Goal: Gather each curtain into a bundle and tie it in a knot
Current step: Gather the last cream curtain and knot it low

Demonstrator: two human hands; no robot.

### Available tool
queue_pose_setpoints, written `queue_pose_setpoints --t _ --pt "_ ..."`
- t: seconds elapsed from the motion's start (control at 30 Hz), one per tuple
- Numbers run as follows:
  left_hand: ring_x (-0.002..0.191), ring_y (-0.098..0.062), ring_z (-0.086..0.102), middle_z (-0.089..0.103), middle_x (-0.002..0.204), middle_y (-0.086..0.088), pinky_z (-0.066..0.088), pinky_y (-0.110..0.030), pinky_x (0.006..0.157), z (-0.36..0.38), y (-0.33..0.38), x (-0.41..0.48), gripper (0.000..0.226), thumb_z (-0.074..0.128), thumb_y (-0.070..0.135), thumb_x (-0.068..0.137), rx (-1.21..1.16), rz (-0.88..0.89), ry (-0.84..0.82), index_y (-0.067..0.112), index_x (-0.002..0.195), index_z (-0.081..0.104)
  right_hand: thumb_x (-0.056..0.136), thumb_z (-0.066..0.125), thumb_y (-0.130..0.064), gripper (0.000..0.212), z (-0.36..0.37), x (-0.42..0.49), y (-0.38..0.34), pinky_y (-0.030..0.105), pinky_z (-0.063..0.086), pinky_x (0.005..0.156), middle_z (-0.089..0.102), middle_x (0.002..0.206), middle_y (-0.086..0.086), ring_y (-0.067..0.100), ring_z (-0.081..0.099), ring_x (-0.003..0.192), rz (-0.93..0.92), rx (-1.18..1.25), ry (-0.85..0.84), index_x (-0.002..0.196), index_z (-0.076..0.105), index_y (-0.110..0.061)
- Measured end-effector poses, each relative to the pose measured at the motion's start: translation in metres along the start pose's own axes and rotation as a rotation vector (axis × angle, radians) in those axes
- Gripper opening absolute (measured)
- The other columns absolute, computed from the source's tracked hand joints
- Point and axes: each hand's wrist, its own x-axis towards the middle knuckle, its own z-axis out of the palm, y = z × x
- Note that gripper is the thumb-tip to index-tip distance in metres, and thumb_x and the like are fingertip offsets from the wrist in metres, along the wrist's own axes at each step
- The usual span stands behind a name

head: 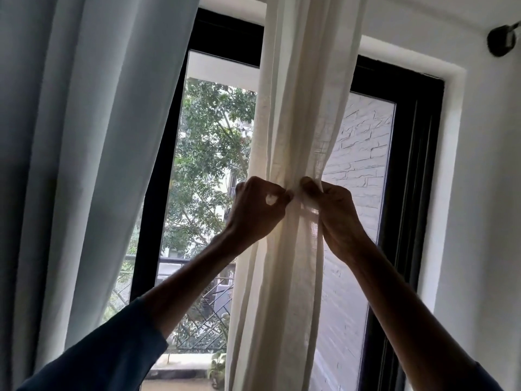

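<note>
Cream sheer fabric curtain [293, 122] hangs in front of the black window frame [411, 193], across the middle of its glass, drawn in from a wider spread above to a narrow waist about halfway down the frame, then falling loose below. My left hand [256, 207] is at the left side of that waist, fingers curled tight into a fist on the gathered cloth. My right hand [335, 210] is at the right side of the waist, fingers curled round the folds, with a thin layer of the sheer cloth lying over the knuckles. The two fists are just beside each other, only a narrow strip of cloth showing between them. No finished knot visible at the waist; whether a loop sits behind my hands I cannot tell. Pale blue-grey heavy curtain [84, 136] hangs left of the frame, overlapping its left edge, ungathered. Dark blue sleeve [112, 348] on my left forearm. Through the glass: green tree [208, 142] and whitish brick wall [358, 153]. Black wall bracket [503, 38] up and right of the frame.
</note>
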Motion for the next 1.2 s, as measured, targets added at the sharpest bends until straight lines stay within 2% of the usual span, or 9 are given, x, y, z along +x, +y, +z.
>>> queue_pose_setpoints --t 0.13,0.27,0.4,0.5,0.63,0.77,0.9,1.07,1.2 --pt "0.043 0.001 0.042 0.060 0.051 -0.006 0.032 -0.012 0.048 -0.006 -0.004 0.000 0.029 0.065 0.027 0.089 -0.049 -0.027 0.003 0.011 0.067 0.076 0.103 0.056 -0.023 0.034 -0.002 0.004 0.005 0.062 0.054 0.090 0.069 0.099 0.033 0.038 0.070 0.090 -0.011 -0.047 0.146 0.098 0.070 0.008" --pt "0.054 0.012 0.056 0.074 0.073 0.006 0.031 0.004 0.063 -0.019 -0.013 -0.007 0.009 0.069 0.015 0.083 0.039 -0.111 0.174 0.016 0.080 0.078 0.101 0.056 -0.022 0.028 -0.020 0.011 0.018 0.056 0.061 0.066 0.070 0.074 0.009 0.023 0.071 0.065 -0.013 -0.154 0.453 0.085 0.071 -0.004" --pt "0.054 -0.011 0.061 0.068 0.070 0.002 0.051 -0.025 0.059 -0.021 -0.014 -0.022 0.019 0.059 0.002 0.080 0.174 0.021 0.138 0.010 0.096 0.064 0.100 0.057 -0.034 0.026 -0.018 -0.004 0.020 0.038 0.055 0.068 0.066 0.075 -0.002 0.013 0.063 0.063 -0.241 -0.519 0.706 0.090 0.065 -0.012" --pt "0.052 -0.017 0.058 0.062 0.066 -0.003 0.052 -0.032 0.050 -0.011 0.003 -0.030 0.030 0.053 0.002 0.082 0.186 0.088 0.088 0.009 0.111 0.058 0.095 0.066 -0.026 0.019 0.008 -0.022 0.019 0.012 0.041 0.072 0.066 0.090 -0.003 0.006 0.055 0.074 -0.450 -0.664 0.635 0.105 0.064 -0.010" --pt "0.061 -0.023 0.068 0.073 0.076 -0.010 0.052 -0.034 0.056 -0.003 0.023 -0.031 0.030 0.044 0.015 0.090 0.037 0.142 0.079 0.007 0.112 0.064 0.096 0.064 -0.027 0.019 0.033 -0.033 0.025 0.027 0.044 0.068 0.064 0.082 0.002 0.016 0.058 0.074 -0.551 -0.677 0.464 0.092 0.065 -0.008" --pt "0.056 -0.004 0.061 0.074 0.078 -0.001 0.047 -0.013 0.056 -0.006 0.016 -0.026 0.025 0.053 0.007 0.086 -0.023 0.058 0.081 0.010 0.105 0.069 0.094 0.070 -0.026 0.020 0.029 -0.034 0.024 0.016 0.036 0.059 0.057 0.067 -0.009 0.003 0.052 0.060 -0.475 -0.593 0.415 0.078 0.064 -0.015" --pt "0.071 -0.007 0.067 0.076 0.086 0.002 0.049 -0.017 0.069 -0.007 0.011 -0.023 0.022 0.055 0.010 0.084 -0.074 0.002 0.116 0.012 0.098 0.072 0.094 0.070 -0.026 0.013 0.021 -0.036 0.021 0.008 0.038 0.058 0.065 0.067 -0.011 -0.001 0.060 0.063 -0.408 -0.562 0.371 0.088 0.075 -0.015" --pt "0.047 -0.007 0.050 0.054 0.052 0.005 0.038 -0.020 0.049 0.001 0.013 -0.024 0.032 0.065 0.031 0.087 -0.011 -0.064 0.166 0.013 0.062 0.059 0.095 0.069 -0.030 0.016 0.020 -0.035 0.021 0.026 0.049 0.059 0.071 0.072 -0.005 0.011 0.066 0.067 -0.402 -0.555 0.344 0.090 0.076 -0.017" --pt "0.048 0.003 0.047 0.050 0.052 0.010 0.031 -0.011 0.049 0.004 0.013 -0.021 0.027 0.066 0.028 0.083 0.002 -0.105 0.156 0.019 0.061 0.053 0.095 0.068 -0.027 0.016 0.013 -0.035 0.023 0.035 0.052 0.061 0.070 0.070 -0.003 0.013 0.065 0.064 -0.332 -0.555 0.378 0.086 0.073 -0.014"
